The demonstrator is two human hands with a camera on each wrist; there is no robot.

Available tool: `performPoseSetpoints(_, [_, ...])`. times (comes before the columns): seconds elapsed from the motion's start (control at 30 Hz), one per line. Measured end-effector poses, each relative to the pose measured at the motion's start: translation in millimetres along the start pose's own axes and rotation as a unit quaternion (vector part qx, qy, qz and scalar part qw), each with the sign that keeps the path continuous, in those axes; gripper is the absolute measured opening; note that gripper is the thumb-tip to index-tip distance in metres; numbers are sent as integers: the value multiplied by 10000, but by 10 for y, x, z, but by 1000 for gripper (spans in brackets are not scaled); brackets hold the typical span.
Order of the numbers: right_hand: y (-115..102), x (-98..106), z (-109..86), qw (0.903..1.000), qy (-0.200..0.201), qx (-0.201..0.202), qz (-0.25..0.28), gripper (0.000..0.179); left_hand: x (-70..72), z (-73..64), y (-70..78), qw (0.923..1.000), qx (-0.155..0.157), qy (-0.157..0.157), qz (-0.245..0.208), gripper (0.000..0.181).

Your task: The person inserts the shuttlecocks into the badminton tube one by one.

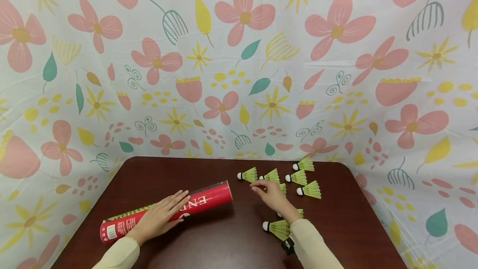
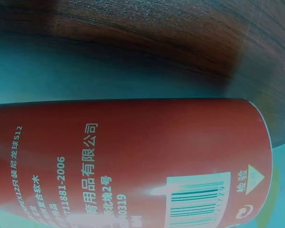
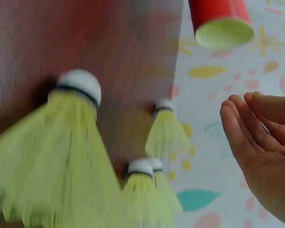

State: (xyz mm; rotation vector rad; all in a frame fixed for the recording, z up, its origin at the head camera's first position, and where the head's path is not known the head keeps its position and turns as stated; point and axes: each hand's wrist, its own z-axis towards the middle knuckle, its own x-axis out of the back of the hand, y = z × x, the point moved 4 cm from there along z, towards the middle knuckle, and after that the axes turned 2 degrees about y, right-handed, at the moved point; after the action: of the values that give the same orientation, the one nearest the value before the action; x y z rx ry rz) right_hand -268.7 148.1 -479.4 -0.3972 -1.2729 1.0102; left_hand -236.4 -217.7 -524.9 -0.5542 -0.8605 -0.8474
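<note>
A red cardboard shuttlecock tube [image 1: 213, 196] lies slantwise at the left of the table, its right end higher up. My left hand [image 1: 160, 215] holds it, fingers over the top and thumb along the near side. The left wrist view shows its red printed wall [image 2: 133, 142] with a barcode. Facing the right wrist camera is the tube's round end [image 3: 225, 33], yellow-green inside. My right hand [image 1: 271, 196] hovers with nothing in it, fingers [image 3: 244, 123] slightly bent. Close by are yellow shuttlecocks with white heads, one [image 1: 248, 174] just beyond its fingertips.
More shuttlecocks lie at the back right, among them one [image 1: 310, 190] at the outer side. Another shuttlecock [image 1: 277, 228] sits nearer me beside the right sleeve [image 1: 313, 244]. Behind the dark brown table [image 1: 209, 244] hangs a flower-patterned cloth [image 1: 231, 74].
</note>
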Motion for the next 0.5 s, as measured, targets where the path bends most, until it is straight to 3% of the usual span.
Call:
performPoseSetpoints(0.1, [84,153,-23,9997,137,-192,-60,16,1,6,3,9999,-57,94,16,86])
performPoseSetpoints(0.27, [276,417,-84,9974,429,-564,-151,18,0,8,9,9999,78,-104,-42,89])
performPoseSetpoints(0.5, [524,814,-217,9931,993,-470,-413,19,-5,-11,7,9999,98,-125,-61,89])
